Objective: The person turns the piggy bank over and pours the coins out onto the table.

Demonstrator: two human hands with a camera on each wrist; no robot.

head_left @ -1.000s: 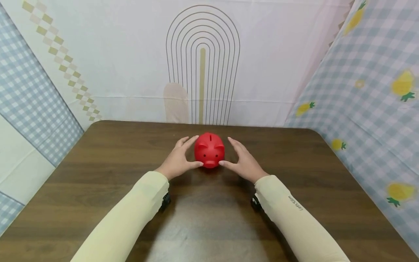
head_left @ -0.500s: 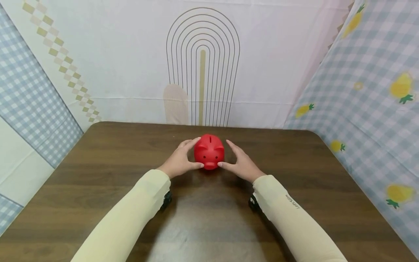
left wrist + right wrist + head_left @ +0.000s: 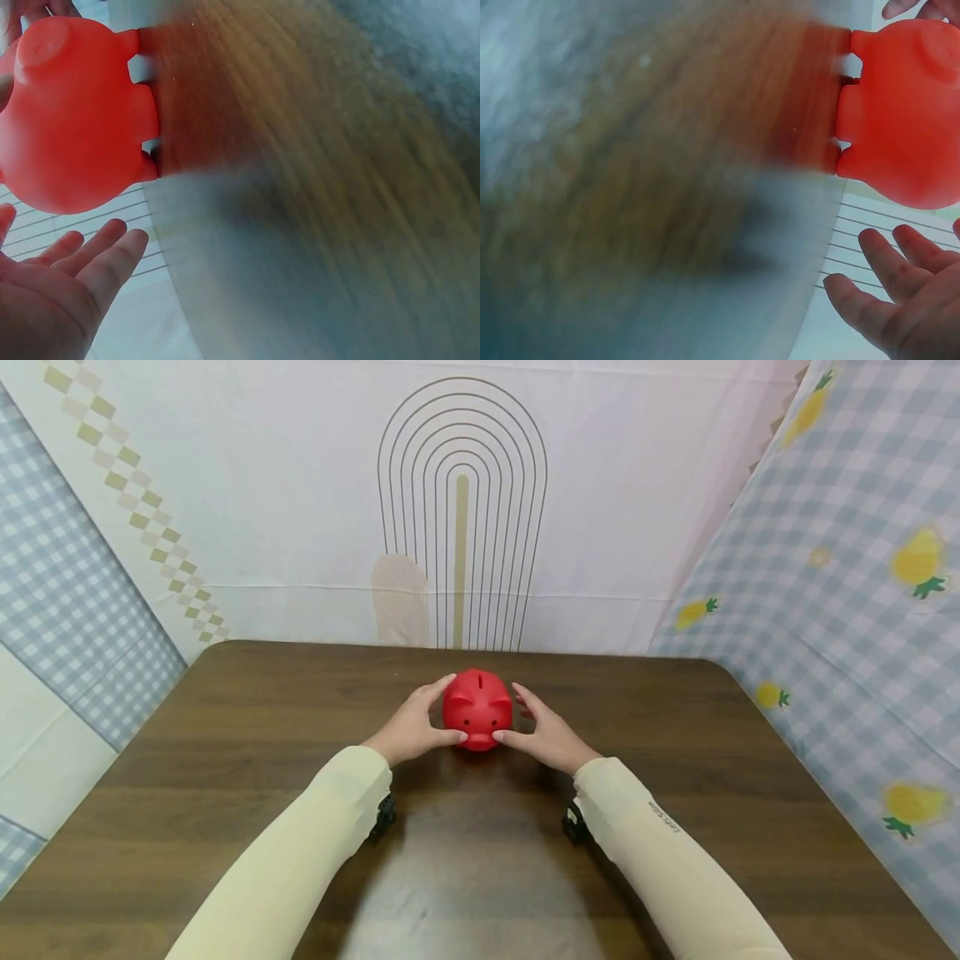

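Observation:
A red piggy bank with a coin slot on top stands on the brown wooden table, its snout facing me. My left hand is spread at its left side, thumb tip by the snout and fingers reaching back along the body. On the other side my right hand mirrors it, thumb tip at the snout's right edge. In the left wrist view, a gap shows between the lower fingers and the piggy bank's body. The right wrist view likewise shows the extended fingers apart from its body.
The wooden table has rounded far corners. Behind it hangs a white cloth printed with arches. A blue checked cloth with yellow fruit borders the right side. Dark wrist devices sit below both sleeves.
My right hand has shifted slightly left, bringing its fingers closer to the piggy bank. The left hand has barely moved, and the piggy bank stays in place on the table.

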